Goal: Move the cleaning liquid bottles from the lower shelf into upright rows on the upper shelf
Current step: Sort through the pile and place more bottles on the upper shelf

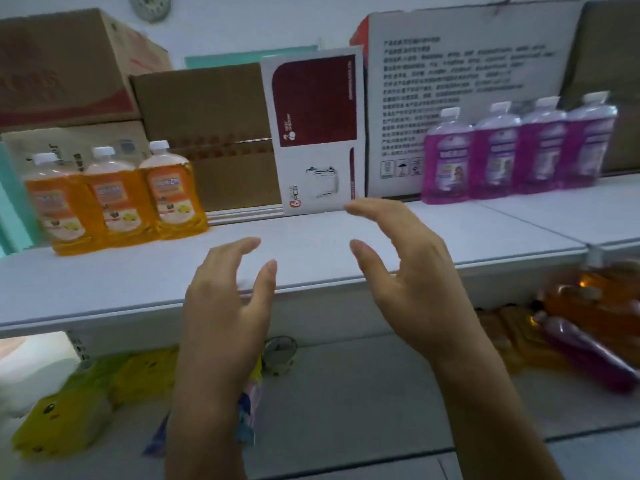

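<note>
Both hands hang empty in front of the upper shelf [311,244], palms turned toward each other. On the left hand [225,289] the fingers are loosely bent and spread apart, thumb clear of them, gripping nothing; the right hand [412,271] at its 3 o'clock is the same, with fingers arched forward over the shelf's front edge. Out at 10 o'clock from the left hand, three orange bottles [114,199] stand upright in a row, side by side, white caps up. At 2 o'clock from the right hand four purple bottles [519,154] stand upright in another row on the same shelf, in front of a printed white carton [460,64]. Straight ahead at 12 o'clock a white and dark red box [315,129] stands between brown cardboard boxes [201,109] and that carton. Down on the lower shelf [346,403], at 4 o'clock from the right hand, a purple bottle [585,351] lies on its side beside what look like orange ones [595,299], blurred. At 8 o'clock lie yellow packets [69,417]
</note>
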Demonstrator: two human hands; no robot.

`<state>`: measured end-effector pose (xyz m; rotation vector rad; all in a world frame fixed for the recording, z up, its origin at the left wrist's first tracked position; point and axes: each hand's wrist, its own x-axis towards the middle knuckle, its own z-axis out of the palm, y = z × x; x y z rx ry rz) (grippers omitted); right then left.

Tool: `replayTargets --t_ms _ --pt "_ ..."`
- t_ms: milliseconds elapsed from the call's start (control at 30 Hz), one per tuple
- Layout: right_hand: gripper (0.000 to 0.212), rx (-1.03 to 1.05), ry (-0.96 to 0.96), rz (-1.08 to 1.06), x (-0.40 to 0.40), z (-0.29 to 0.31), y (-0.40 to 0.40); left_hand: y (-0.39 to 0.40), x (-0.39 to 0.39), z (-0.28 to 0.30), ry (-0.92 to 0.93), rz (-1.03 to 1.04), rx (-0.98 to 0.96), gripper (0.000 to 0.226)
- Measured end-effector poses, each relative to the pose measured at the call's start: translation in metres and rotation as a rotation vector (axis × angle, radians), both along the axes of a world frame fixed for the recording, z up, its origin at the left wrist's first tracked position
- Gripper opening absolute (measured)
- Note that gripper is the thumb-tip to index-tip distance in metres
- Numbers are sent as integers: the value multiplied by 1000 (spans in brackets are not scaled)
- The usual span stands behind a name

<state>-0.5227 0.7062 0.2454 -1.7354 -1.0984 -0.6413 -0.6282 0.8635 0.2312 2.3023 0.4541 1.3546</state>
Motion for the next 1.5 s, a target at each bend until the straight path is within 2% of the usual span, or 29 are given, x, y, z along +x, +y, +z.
replayTargets --t_ms 200,333,500,600,900,1033,1200,1367,1500 --pt "39 76 29 -107 21 -40 -108 -99 33 -18 49 -242 33 31" --pt "44 108 50 -207 43 -73 -182 -166 61 -37 50 -332 55 26" --pt "48 -28 182 -311 75 -117 -274 -259 111 -75 214 -404 -14 22" --pt "55 -81 233 -388 95 -138 -320 -312 140 -96 326 -435 -94 30" --pt "49 -170 449 -602 140 -183 -445 -422 223 -139 554 -579 -71 36" --pt "50 -182 464 -724 170 -196 -486 -468 271 -149 548 -668 -78 37" --pt "47 -200 455 -779 232 -202 -530 -517 343 -160 504 -768 -104 40" --pt "52 -221 446 -823 310 -178 -565 -553 430 -147 520 -768 -205 46" --pt "50 -246 455 -851 353 -167 -597 -579 483 -137 515 -807 -214 43"
